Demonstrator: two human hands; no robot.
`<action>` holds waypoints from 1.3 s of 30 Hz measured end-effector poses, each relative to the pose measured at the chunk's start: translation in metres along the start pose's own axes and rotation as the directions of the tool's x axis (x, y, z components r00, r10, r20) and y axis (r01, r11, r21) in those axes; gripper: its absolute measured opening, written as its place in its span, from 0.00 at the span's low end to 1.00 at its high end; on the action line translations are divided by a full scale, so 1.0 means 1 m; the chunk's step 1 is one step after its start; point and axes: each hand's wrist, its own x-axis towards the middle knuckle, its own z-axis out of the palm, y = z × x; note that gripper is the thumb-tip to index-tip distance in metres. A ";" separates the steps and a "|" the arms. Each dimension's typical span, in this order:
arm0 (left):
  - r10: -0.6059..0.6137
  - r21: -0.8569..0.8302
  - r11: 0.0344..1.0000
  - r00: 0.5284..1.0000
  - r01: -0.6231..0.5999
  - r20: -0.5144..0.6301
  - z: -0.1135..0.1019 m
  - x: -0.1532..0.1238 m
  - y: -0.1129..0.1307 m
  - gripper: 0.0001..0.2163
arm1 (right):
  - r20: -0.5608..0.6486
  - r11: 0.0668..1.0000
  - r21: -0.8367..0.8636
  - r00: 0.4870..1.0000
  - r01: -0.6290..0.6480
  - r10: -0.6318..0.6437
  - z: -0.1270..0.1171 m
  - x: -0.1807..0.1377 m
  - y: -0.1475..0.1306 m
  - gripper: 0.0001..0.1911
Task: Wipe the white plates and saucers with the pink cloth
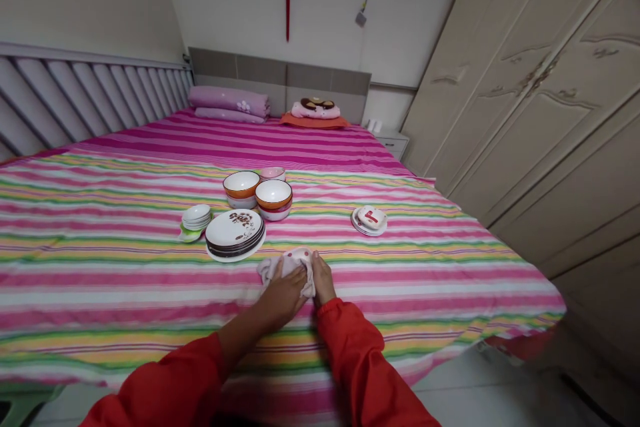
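Both my hands rest on a small pale pink cloth (293, 262) with red spots, lying on the striped bedspread (125, 267) near the bed's front edge. My left hand (284, 293) lies over the cloth's near side with its fingers curled on it. My right hand (321, 280) presses the cloth's right edge, fingers together. Just beyond the cloth sits a stack of plates (235, 233) with a brown flower pattern.
Behind the plates stand stacked orange-rimmed bowls (241, 188), more bowls (273, 199) and a stack of small white dishes (197, 217). A small dish pile (370, 220) sits to the right. Pillows (227, 103) lie at the headboard. A wardrobe (540, 113) lines the right side.
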 end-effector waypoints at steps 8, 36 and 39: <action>-0.049 0.169 0.984 0.996 0.061 -0.073 0.000 0.014 -0.010 0.22 | 0.058 0.999 0.032 0.998 0.015 -0.017 -0.002 0.000 -0.001 0.25; -0.210 0.067 0.974 0.974 0.216 -0.086 0.004 0.028 -0.025 0.21 | 0.026 0.997 -0.049 0.998 0.051 -0.050 0.001 0.005 0.003 0.25; -0.252 0.020 0.966 0.958 0.257 -0.137 0.013 0.019 -0.026 0.21 | -0.031 0.999 -0.041 0.999 0.017 -0.018 0.004 0.004 0.006 0.25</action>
